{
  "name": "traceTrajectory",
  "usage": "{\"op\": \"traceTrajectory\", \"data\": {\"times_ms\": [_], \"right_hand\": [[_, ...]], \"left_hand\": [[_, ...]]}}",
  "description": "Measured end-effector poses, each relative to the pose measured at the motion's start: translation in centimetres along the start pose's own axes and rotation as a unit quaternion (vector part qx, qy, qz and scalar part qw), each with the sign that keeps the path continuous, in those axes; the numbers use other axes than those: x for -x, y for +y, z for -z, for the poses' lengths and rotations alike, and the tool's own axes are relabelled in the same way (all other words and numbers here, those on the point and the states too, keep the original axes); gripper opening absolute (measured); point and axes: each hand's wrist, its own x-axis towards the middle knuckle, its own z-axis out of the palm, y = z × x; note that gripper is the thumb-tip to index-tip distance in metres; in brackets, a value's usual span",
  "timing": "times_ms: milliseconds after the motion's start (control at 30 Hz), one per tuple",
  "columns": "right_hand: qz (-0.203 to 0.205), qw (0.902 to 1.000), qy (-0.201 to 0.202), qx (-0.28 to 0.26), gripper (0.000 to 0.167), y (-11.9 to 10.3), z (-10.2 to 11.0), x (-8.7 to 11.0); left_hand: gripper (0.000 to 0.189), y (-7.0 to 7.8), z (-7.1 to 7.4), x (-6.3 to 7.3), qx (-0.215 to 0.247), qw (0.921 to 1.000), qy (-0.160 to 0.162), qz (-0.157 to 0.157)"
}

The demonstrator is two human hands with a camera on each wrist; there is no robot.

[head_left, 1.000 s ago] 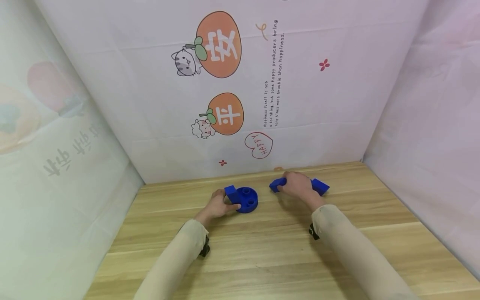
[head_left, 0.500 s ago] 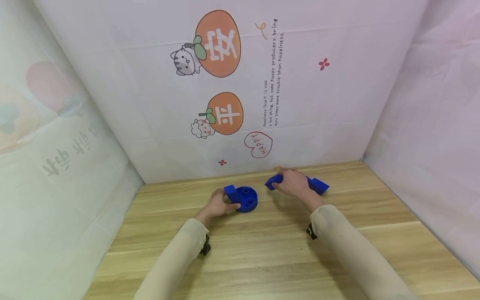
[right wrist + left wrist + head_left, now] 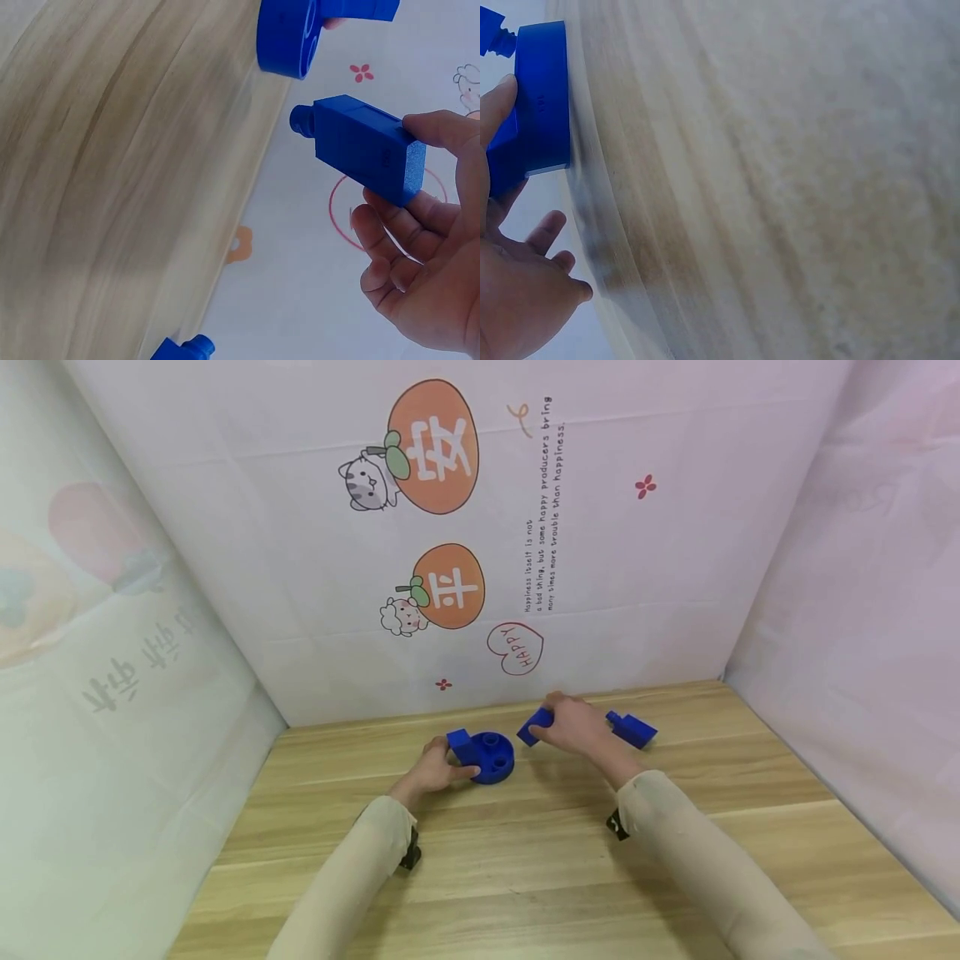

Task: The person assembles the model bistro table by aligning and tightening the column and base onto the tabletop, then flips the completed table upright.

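A round blue base (image 3: 492,778) with two raised sockets sits on the wooden table, a blue block (image 3: 460,747) standing upright at its left side. My left hand (image 3: 433,770) grips this base, thumb at the near rim and fingers behind the upright block. Close to the right of the base, my right hand (image 3: 576,728) holds another blue block (image 3: 364,146) between thumb and fingers. In the right wrist view, this block's short grooved peg points toward the table side, below the base (image 3: 283,37); the peg shows near the base in the left wrist view too.
A third blue block (image 3: 634,732) with a similar peg lies on the table (image 3: 517,877) to the right of my right hand. A white printed cloth (image 3: 585,652) hangs along the table's back edge, with white cloth walls at both sides.
My right hand has moved left toward the round base, carrying its blue block away from the block at the right, which stays put. My left hand and the base have barely moved.
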Motion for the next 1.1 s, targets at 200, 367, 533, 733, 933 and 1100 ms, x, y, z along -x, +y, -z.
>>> {"op": "traceTrajectory", "data": {"times_ms": [200,367,533,733,933,1100], "right_hand": [[0.013,0.9999,-0.005,-0.008,0.063,-0.9,0.0,0.2],[0.035,0.9991,0.021,-0.012,0.059,-1.6,-0.1,0.3],[0.048,0.9984,0.030,-0.010,0.055,-2.4,0.0,0.6],[0.056,0.9981,0.023,-0.012,0.052,-3.2,0.1,0.8],[0.058,0.9980,0.006,-0.024,0.050,-3.7,-0.5,0.6],[0.057,0.9978,-0.005,-0.034,0.041,-4.2,-0.8,0.4]], "left_hand": [[0.074,0.3,0.2,0.4,0.003,0.9999,0.001,-0.012],[0.072,0.7,0.3,0.6,0.008,0.9999,0.001,-0.012],[0.072,0.9,0.3,0.7,0.017,0.9999,0.003,-0.002],[0.074,0.9,0.4,0.7,0.026,0.9997,0.005,0.001],[0.083,0.9,0.3,0.8,0.021,0.9995,0.004,0.024],[0.088,0.9,0.3,0.8,0.014,0.9991,0.003,0.040]]}}
